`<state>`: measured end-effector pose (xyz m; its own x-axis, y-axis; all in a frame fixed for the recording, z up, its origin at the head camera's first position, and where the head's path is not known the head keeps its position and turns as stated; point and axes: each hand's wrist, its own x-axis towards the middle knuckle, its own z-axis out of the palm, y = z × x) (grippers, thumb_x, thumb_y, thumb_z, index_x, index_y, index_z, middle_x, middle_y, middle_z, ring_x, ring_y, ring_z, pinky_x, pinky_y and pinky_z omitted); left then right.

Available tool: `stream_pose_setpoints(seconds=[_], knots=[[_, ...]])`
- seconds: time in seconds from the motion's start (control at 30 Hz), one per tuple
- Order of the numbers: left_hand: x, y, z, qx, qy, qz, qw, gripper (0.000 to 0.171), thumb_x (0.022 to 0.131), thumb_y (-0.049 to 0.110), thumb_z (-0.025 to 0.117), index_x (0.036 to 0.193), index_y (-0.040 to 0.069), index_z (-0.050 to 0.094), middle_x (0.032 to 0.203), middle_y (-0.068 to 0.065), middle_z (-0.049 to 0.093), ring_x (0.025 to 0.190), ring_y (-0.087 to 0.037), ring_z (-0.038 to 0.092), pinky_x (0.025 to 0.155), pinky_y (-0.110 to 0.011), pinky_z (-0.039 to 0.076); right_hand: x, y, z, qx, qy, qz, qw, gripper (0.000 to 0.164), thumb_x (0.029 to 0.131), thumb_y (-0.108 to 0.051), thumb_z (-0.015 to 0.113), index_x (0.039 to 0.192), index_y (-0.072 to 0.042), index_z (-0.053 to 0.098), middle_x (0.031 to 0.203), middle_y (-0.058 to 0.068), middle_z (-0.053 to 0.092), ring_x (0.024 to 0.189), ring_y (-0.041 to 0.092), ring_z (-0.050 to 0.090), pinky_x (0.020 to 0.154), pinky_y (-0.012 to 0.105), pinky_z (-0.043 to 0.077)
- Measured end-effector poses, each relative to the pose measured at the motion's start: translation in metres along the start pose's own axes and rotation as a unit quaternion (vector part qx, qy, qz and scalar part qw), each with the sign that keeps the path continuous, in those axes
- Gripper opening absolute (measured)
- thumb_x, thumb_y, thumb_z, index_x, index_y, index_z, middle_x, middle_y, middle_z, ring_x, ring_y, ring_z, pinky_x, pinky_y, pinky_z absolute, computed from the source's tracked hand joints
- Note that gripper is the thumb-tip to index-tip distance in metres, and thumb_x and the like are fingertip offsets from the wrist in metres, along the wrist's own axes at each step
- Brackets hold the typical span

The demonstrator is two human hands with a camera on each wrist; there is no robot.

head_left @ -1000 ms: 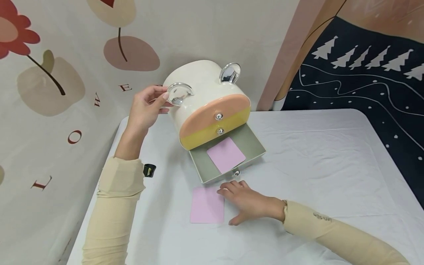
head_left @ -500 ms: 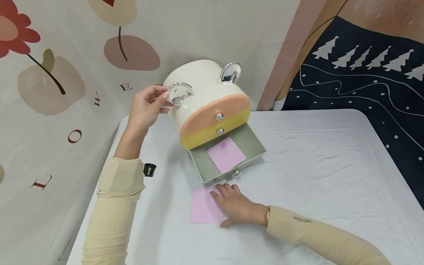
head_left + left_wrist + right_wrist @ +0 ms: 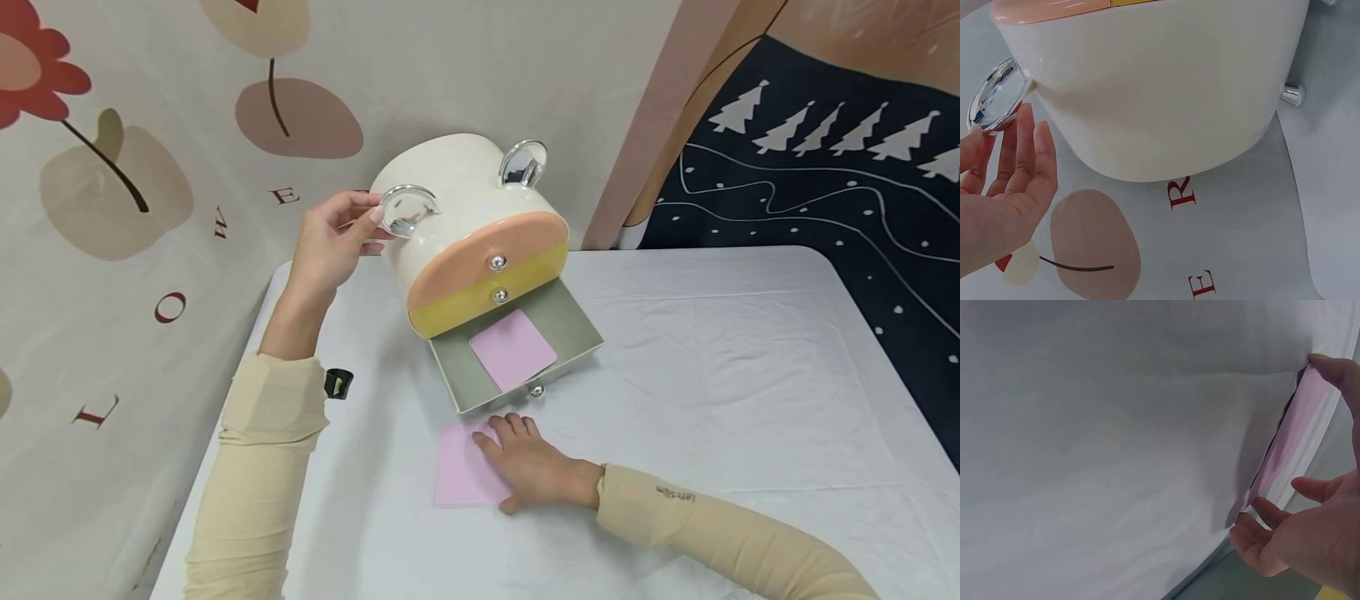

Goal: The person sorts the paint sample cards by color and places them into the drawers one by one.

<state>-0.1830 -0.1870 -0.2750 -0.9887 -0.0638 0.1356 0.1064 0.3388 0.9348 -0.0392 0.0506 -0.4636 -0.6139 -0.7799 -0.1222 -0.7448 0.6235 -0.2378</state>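
Observation:
My left hand pinches the rim of a round mirrored ear on a cream, round-topped drawer box; the left wrist view shows fingertips and thumb at that ear. The box's lowest, grey-green drawer is pulled out, with a pink square card lying in it. In front of the drawer, my right hand grips a second pink square card at its right side. Thumb and fingertips hold opposite ends of that card's edge, with a dark gap beneath, in the right wrist view.
The orange top drawer and yellow middle drawer are closed, each with a silver knob. A white cloth covers the table. Printed wall hangings stand behind and on the left. A dark strap shows beside the left sleeve.
My right hand has moved left onto the loose pink card and taken its right edge; the card has shifted slightly right. My left hand stays on the ear, and the box has not moved.

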Motion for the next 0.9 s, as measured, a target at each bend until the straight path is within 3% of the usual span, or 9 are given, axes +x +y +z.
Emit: stream_pose_setpoints(seconds=[0.37, 0.67, 0.9], knots=[[-0.001, 0.002, 0.0, 0.011, -0.002, 0.002, 0.9999, 0.025, 0.09, 0.016, 0.058, 0.111, 0.002, 0.059, 0.094, -0.004, 0.058, 0.075, -0.008, 0.062, 0.065, -0.017, 0.053, -0.012, 0.006, -0.024, 0.032, -0.014, -0.047, 0.998, 0.091, 0.057, -0.042, 0.082, 0.131, -0.01, 0.038, 0.126, 0.012, 0.036, 0.114, 0.025, 0.034, 0.09, 0.038, 0.032], [-0.001, 0.001, 0.0, 0.011, -0.002, 0.003, 0.9999, 0.027, 0.089, 0.016, 0.059, 0.112, 0.002, 0.06, 0.094, -0.004, 0.058, 0.075, -0.008, 0.063, 0.067, -0.019, 0.054, -0.021, 0.022, -0.085, 0.079, -0.015, -0.103, 0.991, 0.089, 0.058, -0.035, 0.083, 0.131, -0.011, 0.038, 0.129, 0.011, 0.035, 0.121, 0.025, 0.03, 0.096, 0.044, 0.03], [-0.002, 0.002, 0.0, 0.007, -0.002, 0.002, 1.0, 0.026, 0.089, 0.015, 0.059, 0.111, 0.002, 0.06, 0.094, -0.004, 0.059, 0.074, -0.009, 0.064, 0.067, -0.021, 0.054, -0.022, 0.049, -0.128, 0.089, 0.02, -0.118, 0.989, 0.09, 0.056, -0.029, 0.085, 0.131, -0.007, 0.04, 0.129, 0.011, 0.037, 0.121, 0.026, 0.032, 0.096, 0.047, 0.03]])
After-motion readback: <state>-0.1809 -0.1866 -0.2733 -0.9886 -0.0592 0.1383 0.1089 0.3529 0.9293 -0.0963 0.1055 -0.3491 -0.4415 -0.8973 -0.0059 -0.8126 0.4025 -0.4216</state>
